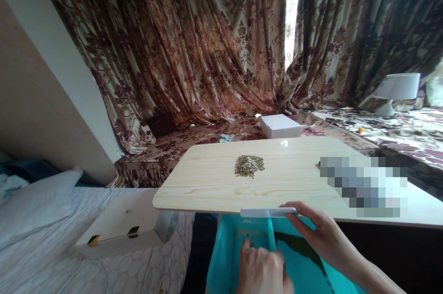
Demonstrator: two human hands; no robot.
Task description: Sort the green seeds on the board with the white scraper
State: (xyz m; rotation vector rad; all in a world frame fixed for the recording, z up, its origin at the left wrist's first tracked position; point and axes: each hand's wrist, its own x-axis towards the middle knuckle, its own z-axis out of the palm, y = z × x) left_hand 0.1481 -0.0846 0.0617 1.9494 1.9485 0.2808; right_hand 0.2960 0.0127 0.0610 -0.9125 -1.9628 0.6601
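Note:
A teal bin (216, 257) with a divider stands below the table's front edge. My left hand (261, 268) reaches down into its left compartment, index finger pointing forward and the other fingers curled under; whatever they may hold is hidden. A few dark specks lie on the floor there. My right hand (313, 222) grips the end of a thin white strip (265, 213), seen edge-on along the table edge above the bin. In the right compartment is a dark green layer (301, 246). A pile of small green and whitish grains (248, 166) lies on the wooden table (204, 174).
A blurred-out object (363, 188) occupies the table's right side. Behind the table are a white box (280, 125) and patterned curtains (207, 45). To the left, a flat white carton (121, 220) rests on a bed (27, 234). A lamp (401, 86) stands at far right.

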